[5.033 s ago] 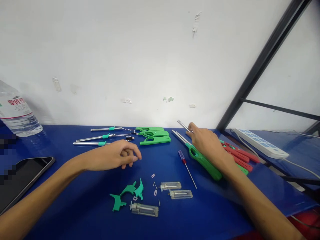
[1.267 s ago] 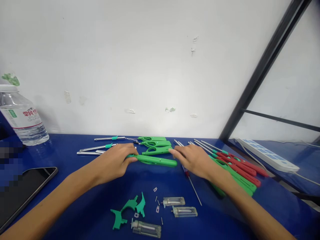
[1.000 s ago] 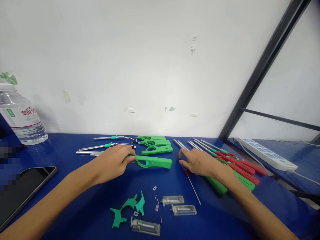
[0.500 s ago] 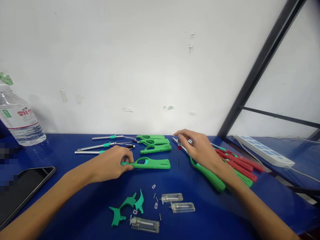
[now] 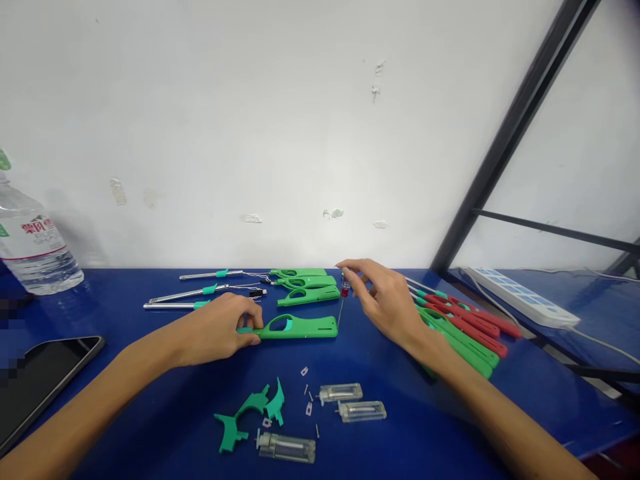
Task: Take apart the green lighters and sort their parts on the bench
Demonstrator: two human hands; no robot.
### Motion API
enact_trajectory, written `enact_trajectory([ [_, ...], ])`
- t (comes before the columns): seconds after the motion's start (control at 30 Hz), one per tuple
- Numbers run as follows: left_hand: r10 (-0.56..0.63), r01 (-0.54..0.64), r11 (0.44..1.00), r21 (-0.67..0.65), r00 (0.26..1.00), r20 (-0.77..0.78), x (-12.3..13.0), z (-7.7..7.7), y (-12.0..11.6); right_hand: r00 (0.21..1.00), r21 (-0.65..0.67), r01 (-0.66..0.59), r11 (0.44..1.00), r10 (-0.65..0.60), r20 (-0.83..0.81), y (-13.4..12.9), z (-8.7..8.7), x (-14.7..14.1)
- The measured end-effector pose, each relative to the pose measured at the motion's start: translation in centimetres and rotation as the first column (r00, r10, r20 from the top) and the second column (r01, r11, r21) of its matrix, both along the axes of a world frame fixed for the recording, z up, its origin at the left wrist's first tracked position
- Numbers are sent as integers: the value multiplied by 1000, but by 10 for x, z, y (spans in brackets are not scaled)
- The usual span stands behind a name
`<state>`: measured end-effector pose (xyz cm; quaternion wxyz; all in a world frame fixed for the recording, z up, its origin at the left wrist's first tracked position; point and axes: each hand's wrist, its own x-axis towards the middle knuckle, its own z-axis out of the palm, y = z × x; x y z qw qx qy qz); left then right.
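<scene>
My left hand (image 5: 220, 330) pinches the narrow teal front end of a green gas lighter (image 5: 313, 327) lying flat on the blue table. My right hand (image 5: 390, 303) is closed on a small screwdriver (image 5: 345, 291) with a clear and red handle. Its thin shaft slants down to the lighter's right end; whether the tip touches cannot be made out. Several green lighter bodies (image 5: 310, 294) lie behind. In front are teal triggers (image 5: 231, 432), clear fuel tanks (image 5: 287, 448), small screws (image 5: 317, 431) and tiny pale clips (image 5: 309, 409).
Metal lighter tubes (image 5: 187, 294) with wires lie at the back left. Red lighters (image 5: 467, 319) and green ones lie beyond my right forearm. A phone (image 5: 45, 383) and water bottle (image 5: 37, 247) are at left, a power strip (image 5: 525, 297) and dark metal frame (image 5: 510, 147) at right.
My right hand has brought the screwdriver leftward, its shaft now slanting to the lighter's right end. My left hand keeps its pinch. The whole view has shifted slightly.
</scene>
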<state>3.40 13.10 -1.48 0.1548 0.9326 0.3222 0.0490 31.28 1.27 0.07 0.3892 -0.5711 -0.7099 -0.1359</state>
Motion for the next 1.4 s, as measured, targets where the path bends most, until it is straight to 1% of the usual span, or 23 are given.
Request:
enact_trajectory([
  [0.2,-4,4,1000,-8,1000,2,-1,0,0,1000,23,-1,1000,2,-17,-2,0,-2],
  [0.57,-18,18,1000,-24,1000,2,0,1,-1,998,-1,-48,999,48,-29,-3,-1,-6],
  [0.67,-22,22,1000,-22,1000,5,0,1,-1,996,0,-47,999,47,-80,-3,1,-7],
  [0.73,-17,17,1000,-22,1000,3,1,2,-1,988,-5,-56,998,54,-147,-3,2,-8],
  [0.8,-11,11,1000,-26,1000,-4,1,2,-1,965,-28,-96,995,86,-247,-2,2,-8],
  [0.93,-12,11,999,-31,1000,-8,1,4,-2,891,-85,-191,978,136,-433,1,1,-3],
  [1.03,-12,12,999,-31,1000,-6,0,5,-3,839,-126,-247,961,147,-524,3,2,0],
  [1.2,-11,11,999,-38,1000,-17,1,5,-4,744,-138,-411,901,244,-622,4,2,-1],
  [1.27,-11,10,999,-35,1000,-16,2,5,-3,734,-146,-419,896,240,-635,4,2,-3],
  [1.37,-10,9,999,-41,1000,-21,3,4,-2,742,-147,-367,919,194,-642,3,1,-4],
  [1.4,-9,8,999,-43,1000,-23,3,3,-1,734,-143,-368,919,192,-652,4,1,-4],
])
